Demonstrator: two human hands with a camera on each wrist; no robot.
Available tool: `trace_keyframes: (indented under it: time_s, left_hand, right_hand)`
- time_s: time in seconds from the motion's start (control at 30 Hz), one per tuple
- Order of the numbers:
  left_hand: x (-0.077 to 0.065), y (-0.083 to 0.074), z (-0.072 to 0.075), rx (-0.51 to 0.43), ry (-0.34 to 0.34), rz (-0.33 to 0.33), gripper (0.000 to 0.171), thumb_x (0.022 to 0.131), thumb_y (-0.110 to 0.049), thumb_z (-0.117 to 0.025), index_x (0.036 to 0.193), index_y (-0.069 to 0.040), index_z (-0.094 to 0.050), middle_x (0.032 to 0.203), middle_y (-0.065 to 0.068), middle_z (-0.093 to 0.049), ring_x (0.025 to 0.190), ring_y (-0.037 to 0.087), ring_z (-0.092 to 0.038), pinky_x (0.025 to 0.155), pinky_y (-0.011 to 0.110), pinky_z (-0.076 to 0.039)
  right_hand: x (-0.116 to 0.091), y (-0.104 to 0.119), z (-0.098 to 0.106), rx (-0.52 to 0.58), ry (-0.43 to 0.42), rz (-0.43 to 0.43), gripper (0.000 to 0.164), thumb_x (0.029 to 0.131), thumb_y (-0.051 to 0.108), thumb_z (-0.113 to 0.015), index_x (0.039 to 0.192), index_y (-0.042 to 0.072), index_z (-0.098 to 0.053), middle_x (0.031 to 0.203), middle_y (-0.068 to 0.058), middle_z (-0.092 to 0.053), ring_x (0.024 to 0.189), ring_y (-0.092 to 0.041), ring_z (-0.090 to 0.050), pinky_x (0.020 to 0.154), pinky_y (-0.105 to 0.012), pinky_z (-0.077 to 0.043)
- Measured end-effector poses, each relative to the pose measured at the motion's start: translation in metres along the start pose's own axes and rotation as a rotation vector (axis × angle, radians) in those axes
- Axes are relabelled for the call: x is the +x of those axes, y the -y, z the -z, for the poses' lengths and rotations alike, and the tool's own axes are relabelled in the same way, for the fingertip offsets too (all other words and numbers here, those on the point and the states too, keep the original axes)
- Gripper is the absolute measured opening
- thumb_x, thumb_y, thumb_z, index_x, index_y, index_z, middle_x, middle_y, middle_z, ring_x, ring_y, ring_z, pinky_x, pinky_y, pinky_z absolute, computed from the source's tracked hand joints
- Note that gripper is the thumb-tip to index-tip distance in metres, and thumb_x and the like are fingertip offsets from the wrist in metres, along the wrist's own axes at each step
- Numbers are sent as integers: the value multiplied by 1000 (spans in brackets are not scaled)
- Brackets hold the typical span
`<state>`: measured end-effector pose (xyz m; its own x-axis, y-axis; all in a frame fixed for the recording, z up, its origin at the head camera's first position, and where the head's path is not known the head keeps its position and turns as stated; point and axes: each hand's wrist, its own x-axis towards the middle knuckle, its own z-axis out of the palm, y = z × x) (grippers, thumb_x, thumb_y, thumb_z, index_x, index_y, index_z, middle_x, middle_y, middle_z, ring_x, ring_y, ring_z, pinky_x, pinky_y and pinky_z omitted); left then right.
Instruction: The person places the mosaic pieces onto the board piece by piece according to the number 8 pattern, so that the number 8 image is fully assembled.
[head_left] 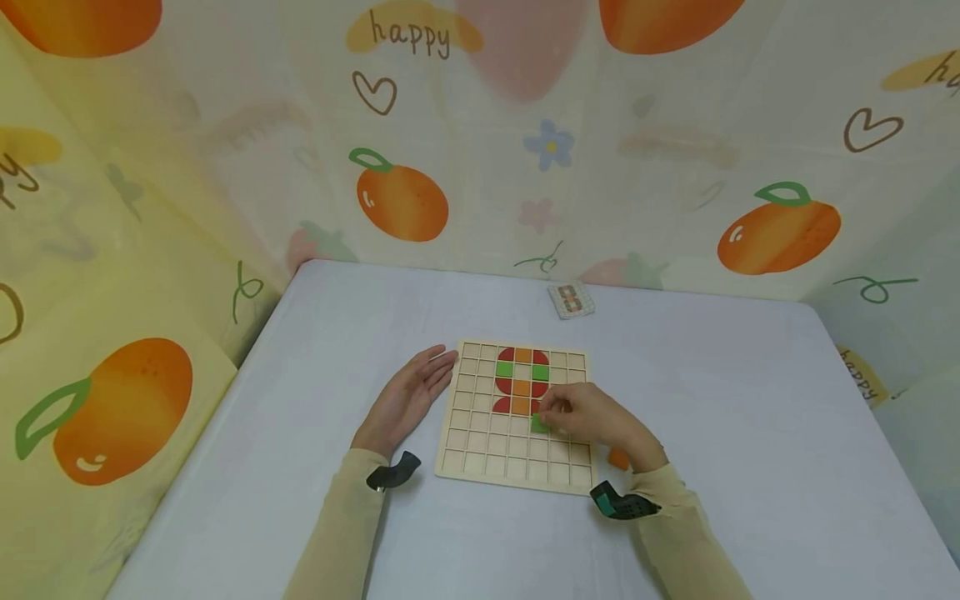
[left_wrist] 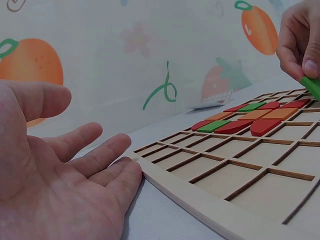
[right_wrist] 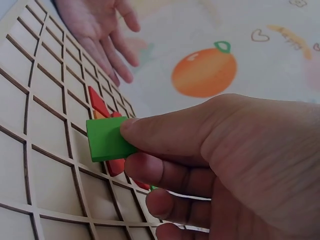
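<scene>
A wooden grid board (head_left: pixel 491 462) lies on the table, with red, orange and green tiles set in its upper middle cells. Between thumb and fingers, my right hand (head_left: pixel 588 414) pinches a green square tile (right_wrist: pixel 107 139), held tilted just over the board below the bottom row of tiles. My left hand (head_left: pixel 405 398) rests at the board's left edge, palm turned up and fingers extended, holding nothing. In the left wrist view, its fingertips (left_wrist: pixel 131 167) lie right by the board's rim. Red rounded tiles (left_wrist: pixel 265 127) flank an orange tile (head_left: pixel 522 355) in the top row.
A small stack of patterned cards (head_left: pixel 572 300) sits behind the board near the table's back edge. An orange piece (head_left: pixel 618 458) lies right of the board, partly under the right wrist. A printed cloth (head_left: pixel 480 167) hangs behind the white table (head_left: pixel 720 400).
</scene>
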<state>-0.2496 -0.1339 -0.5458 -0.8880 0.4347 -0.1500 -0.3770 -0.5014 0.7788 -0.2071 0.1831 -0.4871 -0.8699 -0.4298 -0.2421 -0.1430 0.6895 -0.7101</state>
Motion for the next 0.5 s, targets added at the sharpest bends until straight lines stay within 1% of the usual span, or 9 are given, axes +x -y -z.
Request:
trace_keyframes:
  time_s: [0.23,0.37,0.5]
  left_hand:
    - [1,0,1,16,14,-9,58,113,-30,-33,162,-4,-14,167,18,-23,157,29,-21,130,35,-23]
    - [1,1,2,14,4,-5,57,113,-30,-34,161,-5,-17,166,16,-26,156,27,-25,128,33,-26]
    - [1,1,2,4,4,-7,57,113,-28,-33,161,-4,-16,166,17,-25,156,27,-24,129,34,-25]
  right_hand:
    - [1,0,-1,-13,24,20,10,98,13,-62,95,15,-71,85,4,-66,78,-12,-54,70,-22,-48]
    - [1,0,-2,-4,33,21,8,98,15,-63,96,14,-71,83,5,-66,76,-12,-54,68,-22,-48]
    - [3,-2,-4,-13,33,28,6,98,16,-65,95,14,-69,82,5,-66,74,-11,-55,67,-21,-47]
